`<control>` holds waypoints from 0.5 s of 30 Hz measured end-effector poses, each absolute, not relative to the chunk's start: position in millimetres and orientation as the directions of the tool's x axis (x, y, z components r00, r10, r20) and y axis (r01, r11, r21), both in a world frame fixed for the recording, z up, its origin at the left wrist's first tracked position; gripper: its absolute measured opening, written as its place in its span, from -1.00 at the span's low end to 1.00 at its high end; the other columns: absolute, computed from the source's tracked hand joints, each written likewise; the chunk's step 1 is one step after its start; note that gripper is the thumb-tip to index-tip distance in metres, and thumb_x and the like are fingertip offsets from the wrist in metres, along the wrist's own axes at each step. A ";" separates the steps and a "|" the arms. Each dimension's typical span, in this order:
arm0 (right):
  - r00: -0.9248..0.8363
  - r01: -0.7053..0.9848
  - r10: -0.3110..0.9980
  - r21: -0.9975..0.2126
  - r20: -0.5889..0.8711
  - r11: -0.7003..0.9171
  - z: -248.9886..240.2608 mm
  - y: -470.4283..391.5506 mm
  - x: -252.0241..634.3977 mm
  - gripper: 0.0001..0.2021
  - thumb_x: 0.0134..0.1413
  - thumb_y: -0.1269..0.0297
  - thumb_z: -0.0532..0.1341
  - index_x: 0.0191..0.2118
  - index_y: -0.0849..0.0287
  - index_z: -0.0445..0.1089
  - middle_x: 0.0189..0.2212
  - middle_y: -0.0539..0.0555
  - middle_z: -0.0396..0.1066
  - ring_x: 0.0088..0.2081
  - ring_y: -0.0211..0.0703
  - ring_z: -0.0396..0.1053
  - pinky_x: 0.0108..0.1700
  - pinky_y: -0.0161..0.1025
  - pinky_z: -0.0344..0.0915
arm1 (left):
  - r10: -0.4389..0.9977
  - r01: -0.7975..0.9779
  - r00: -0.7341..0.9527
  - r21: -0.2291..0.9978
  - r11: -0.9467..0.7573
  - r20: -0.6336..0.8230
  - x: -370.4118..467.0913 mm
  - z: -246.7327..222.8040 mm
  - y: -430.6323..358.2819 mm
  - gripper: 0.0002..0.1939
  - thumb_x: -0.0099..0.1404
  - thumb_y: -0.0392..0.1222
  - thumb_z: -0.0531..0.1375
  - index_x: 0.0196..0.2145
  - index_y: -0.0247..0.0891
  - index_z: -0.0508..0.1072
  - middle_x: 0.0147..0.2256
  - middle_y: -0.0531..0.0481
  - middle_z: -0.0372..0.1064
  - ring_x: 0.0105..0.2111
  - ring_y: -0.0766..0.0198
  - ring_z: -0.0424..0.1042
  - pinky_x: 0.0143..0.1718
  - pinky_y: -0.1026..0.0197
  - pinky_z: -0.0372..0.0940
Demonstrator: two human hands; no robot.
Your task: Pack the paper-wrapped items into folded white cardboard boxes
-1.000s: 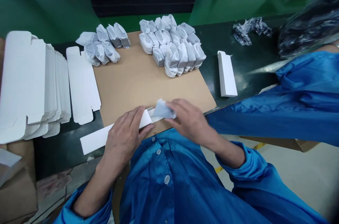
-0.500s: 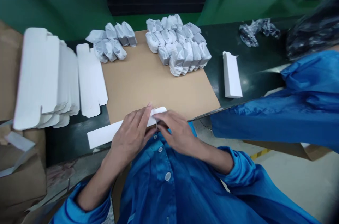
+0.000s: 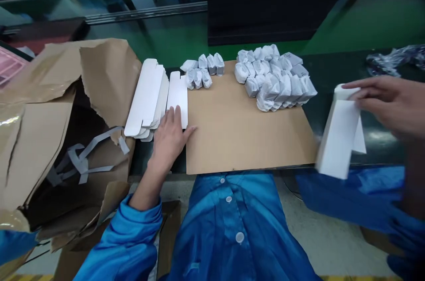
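Observation:
My left hand (image 3: pixel 170 137) lies with fingers stretched out over the lower end of a flat, unfolded white carton (image 3: pixel 178 90). Its thumb points towards the brown cardboard sheet (image 3: pixel 226 144). Just left of it is a stack of flat white cartons (image 3: pixel 146 99). Far to the right, my right hand (image 3: pixel 388 99) pinches the upper end of a folded white box (image 3: pixel 338 139), which hangs tilted over the table edge and is a little blurred. Behind that box shows part of another white box (image 3: pixel 359 139) on the dark table.
Paper-wrapped pieces stand in a small group (image 3: pixel 202 73) and a larger group (image 3: pixel 279 77) along the sheet's far side. A torn brown carton (image 3: pixel 109 82) with white strips stands at left. Crumpled clear plastic (image 3: pixel 395 59) lies far right, near another person's blue clothing (image 3: pixel 348 192).
My hands have parted. The right one has carried the white box from the front of the sheet to the right; the left has moved to the flat carton. The view has swung left.

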State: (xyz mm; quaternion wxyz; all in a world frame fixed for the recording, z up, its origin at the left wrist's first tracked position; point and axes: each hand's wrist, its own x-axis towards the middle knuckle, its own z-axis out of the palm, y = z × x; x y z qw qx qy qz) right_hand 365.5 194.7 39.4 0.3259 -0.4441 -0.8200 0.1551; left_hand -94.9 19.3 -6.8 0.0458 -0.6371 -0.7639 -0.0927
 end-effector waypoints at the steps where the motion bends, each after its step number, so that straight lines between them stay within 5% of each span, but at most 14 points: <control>1: -0.392 0.701 0.844 -0.474 0.367 0.532 40.1 209.3 372.9 -0.75 0.14 -0.09 0.25 -0.18 -0.16 0.57 -0.45 0.10 0.48 -0.45 -0.03 0.42 -0.50 -0.10 0.14 | 0.970 0.982 -0.191 0.029 0.189 0.149 -95.3 -10.0 26.2 -0.41 0.43 0.03 0.04 0.21 -0.51 0.25 0.17 -0.52 0.31 0.19 -0.22 0.33 0.05 -0.16 0.36; 5: -0.250 0.840 0.810 -0.297 0.530 0.454 36.4 193.4 328.4 -0.75 0.18 -0.04 0.22 -0.10 -0.16 0.53 -0.35 0.19 0.51 -0.17 0.29 0.46 -0.25 0.21 0.33 | 0.970 0.977 -0.207 -0.030 0.213 0.129 -90.3 -10.8 36.8 -0.60 0.46 -0.25 -0.13 -0.03 -0.48 0.44 -0.11 -0.42 0.52 -0.06 -0.13 0.54 -0.19 -0.03 0.44; 7: -0.276 0.739 0.825 -0.441 0.493 0.510 30.1 149.7 272.8 -0.73 0.28 0.17 0.14 0.03 -0.08 0.47 -0.14 0.22 0.52 -0.07 0.17 0.46 -0.06 0.16 0.37 | 0.971 0.978 -0.196 -0.051 0.205 0.134 -86.9 -6.8 32.0 -0.61 0.47 -0.14 -0.07 -0.03 -0.43 0.45 -0.10 -0.39 0.52 -0.13 -0.12 0.56 -0.26 0.01 0.44; 11: -0.643 0.387 0.766 -0.862 0.001 0.327 12.3 80.0 149.6 -0.61 0.18 0.30 0.24 0.14 0.11 0.37 -0.13 0.12 0.55 -0.23 -0.13 0.52 -0.14 -0.11 0.47 | 0.972 0.976 -0.177 -0.101 0.193 0.156 -73.5 -4.3 6.6 -0.55 0.44 0.03 0.03 0.06 -0.37 0.42 0.04 -0.38 0.47 -0.09 -0.10 0.56 -0.30 0.05 0.45; 15: -0.637 0.363 0.764 -0.914 -0.103 0.180 -1.6 79.6 77.7 -0.45 0.20 0.21 0.24 0.26 0.26 0.23 -0.08 0.23 0.53 -0.14 -0.09 0.51 -0.04 -0.09 0.40 | 0.963 0.990 -0.112 -0.061 0.131 0.245 -51.2 -18.7 -40.4 -0.57 0.42 0.04 0.10 0.04 -0.34 0.46 0.01 -0.32 0.51 -0.07 -0.04 0.56 -0.23 0.09 0.47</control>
